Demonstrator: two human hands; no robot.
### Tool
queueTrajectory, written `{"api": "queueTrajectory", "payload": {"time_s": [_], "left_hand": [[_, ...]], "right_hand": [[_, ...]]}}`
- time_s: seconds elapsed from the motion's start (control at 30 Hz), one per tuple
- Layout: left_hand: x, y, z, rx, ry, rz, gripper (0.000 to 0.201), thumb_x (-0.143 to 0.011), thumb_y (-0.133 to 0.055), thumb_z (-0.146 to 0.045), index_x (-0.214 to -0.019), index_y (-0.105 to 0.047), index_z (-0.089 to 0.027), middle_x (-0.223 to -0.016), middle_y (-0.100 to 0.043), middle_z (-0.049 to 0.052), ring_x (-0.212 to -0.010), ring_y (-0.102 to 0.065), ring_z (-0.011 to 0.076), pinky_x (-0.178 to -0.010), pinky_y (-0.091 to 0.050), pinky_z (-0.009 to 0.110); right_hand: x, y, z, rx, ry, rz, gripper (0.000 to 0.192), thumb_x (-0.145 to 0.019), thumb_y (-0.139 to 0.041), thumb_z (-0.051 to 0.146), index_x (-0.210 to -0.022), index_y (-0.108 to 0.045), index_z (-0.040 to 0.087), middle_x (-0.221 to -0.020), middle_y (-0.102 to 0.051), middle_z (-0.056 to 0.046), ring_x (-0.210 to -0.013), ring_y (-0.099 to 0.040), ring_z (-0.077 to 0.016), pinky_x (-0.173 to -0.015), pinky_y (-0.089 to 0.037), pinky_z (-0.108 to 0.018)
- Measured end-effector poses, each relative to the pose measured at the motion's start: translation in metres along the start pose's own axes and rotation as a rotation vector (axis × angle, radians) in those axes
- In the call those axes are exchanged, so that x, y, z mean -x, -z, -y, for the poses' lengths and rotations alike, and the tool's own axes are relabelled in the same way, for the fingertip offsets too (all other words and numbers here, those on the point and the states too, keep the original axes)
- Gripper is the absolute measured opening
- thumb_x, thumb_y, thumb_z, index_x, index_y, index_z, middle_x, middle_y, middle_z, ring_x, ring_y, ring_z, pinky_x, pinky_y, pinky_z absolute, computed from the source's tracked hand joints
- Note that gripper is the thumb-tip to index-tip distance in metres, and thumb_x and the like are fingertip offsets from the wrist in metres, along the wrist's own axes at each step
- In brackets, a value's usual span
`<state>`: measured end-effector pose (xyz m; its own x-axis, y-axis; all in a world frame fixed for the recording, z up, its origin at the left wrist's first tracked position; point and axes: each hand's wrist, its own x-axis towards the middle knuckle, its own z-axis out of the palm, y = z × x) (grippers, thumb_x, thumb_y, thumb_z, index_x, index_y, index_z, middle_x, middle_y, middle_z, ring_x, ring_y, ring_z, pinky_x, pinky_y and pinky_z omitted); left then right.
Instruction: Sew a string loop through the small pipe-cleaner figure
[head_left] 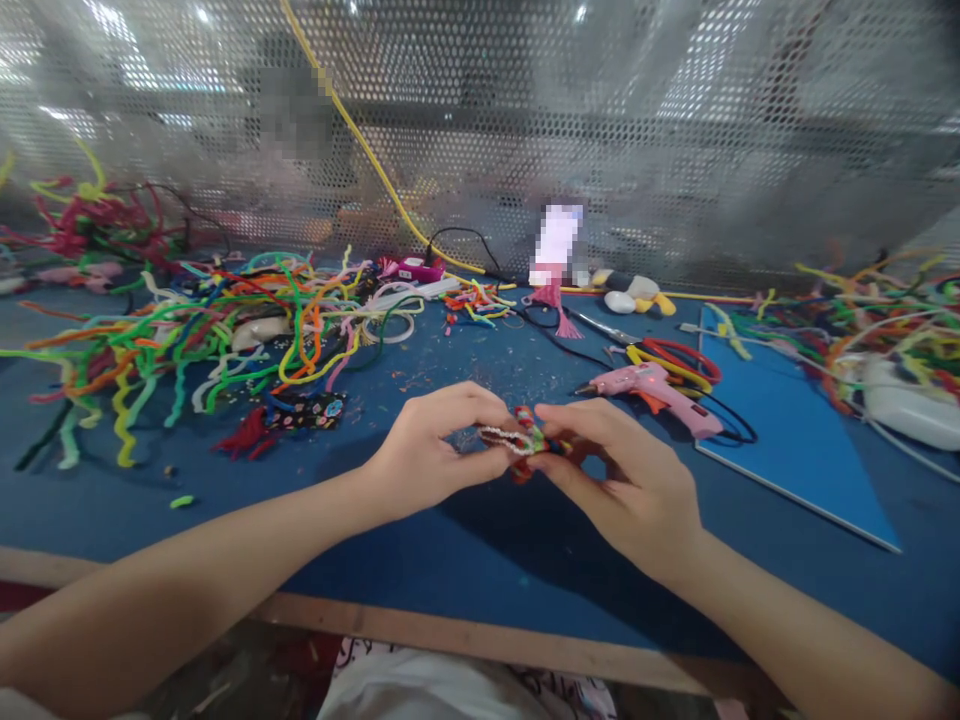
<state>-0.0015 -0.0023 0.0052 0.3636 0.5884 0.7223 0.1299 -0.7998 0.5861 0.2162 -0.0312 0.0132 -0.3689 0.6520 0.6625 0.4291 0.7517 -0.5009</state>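
Observation:
Above the near part of the blue table, my left hand [450,445] and my right hand [626,470] meet at a small pipe-cleaner piece [525,440]. It has red, green and dark parts, and a pale twisted loop sticks out on its left side. Thumb and fingers of my left hand pinch its left part; those of my right hand pinch its right part. My fingertips cover some of it, so its full shape is hidden. Just beyond my right hand lies a pink hot glue gun [649,390], nozzle pointing left.
Heaped pipe cleaners [247,320] spread over the left; another pile [885,330] lies far right beside a white device [911,400]. Red-and-yellow-handled scissors [671,360] lie behind the glue gun. A blue board [787,430] is at right. A perforated metal screen [480,150] closes off the back.

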Motion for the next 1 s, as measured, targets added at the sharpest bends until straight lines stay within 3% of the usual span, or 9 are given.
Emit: {"api": "queueTrajectory", "payload": {"time_s": [0.1, 0.3, 0.47, 0.8, 1.0], "left_hand": [[0.000, 0.000, 0.000, 0.003, 0.015, 0.011, 0.010, -0.080, -0.073, -0.010, -0.089, -0.075, -0.016, -0.088, -0.075, 0.007, -0.080, -0.071, 0.0138, -0.077, -0.058, 0.025], [0.001, -0.002, 0.001, 0.069, 0.049, 0.001, 0.013, -0.078, -0.072, -0.008, -0.088, -0.075, -0.016, -0.086, -0.075, 0.006, -0.077, -0.070, 0.0138, -0.075, -0.058, 0.025], [0.001, -0.002, 0.001, 0.035, 0.041, -0.015, 0.016, -0.077, -0.072, -0.007, -0.088, -0.076, -0.018, -0.088, -0.076, 0.005, -0.078, -0.071, 0.0138, -0.077, -0.059, 0.026], [0.003, -0.002, 0.004, 0.046, 0.068, 0.030, 0.010, -0.081, -0.072, -0.010, -0.088, -0.075, -0.016, -0.088, -0.077, 0.006, -0.081, -0.073, 0.0147, -0.080, -0.059, 0.027], [0.005, -0.004, 0.008, 0.160, 0.214, 0.040, 0.010, -0.083, -0.077, -0.019, -0.093, -0.076, -0.017, -0.093, -0.076, 0.007, -0.082, -0.072, 0.0150, -0.075, -0.059, 0.025]], "right_hand": [[0.002, 0.000, -0.001, -0.023, -0.030, 0.001, 0.043, -0.091, -0.071, 0.016, -0.131, -0.063, 0.030, -0.095, -0.069, -0.002, -0.076, -0.066, -0.0126, -0.060, -0.056, -0.023], [-0.003, 0.001, 0.006, 0.019, -0.021, 0.007, 0.025, -0.090, -0.072, 0.019, -0.115, -0.072, 0.025, -0.092, -0.073, -0.003, -0.068, -0.065, -0.0116, -0.056, -0.055, -0.023], [-0.003, -0.001, 0.008, 0.076, -0.064, -0.044, 0.016, -0.090, -0.073, 0.019, -0.104, -0.077, 0.024, -0.095, -0.076, -0.005, -0.076, -0.071, -0.0142, -0.061, -0.057, -0.024], [-0.003, -0.004, 0.010, 0.039, -0.130, -0.034, 0.011, -0.090, -0.072, 0.018, -0.096, -0.079, 0.024, -0.090, -0.076, -0.004, -0.074, -0.071, -0.0146, -0.059, -0.057, -0.025], [-0.005, -0.004, 0.007, -0.045, -0.277, -0.022, 0.009, -0.092, -0.069, 0.024, -0.094, -0.078, 0.024, -0.091, -0.075, -0.004, -0.077, -0.071, -0.0150, -0.060, -0.057, -0.023]]}}
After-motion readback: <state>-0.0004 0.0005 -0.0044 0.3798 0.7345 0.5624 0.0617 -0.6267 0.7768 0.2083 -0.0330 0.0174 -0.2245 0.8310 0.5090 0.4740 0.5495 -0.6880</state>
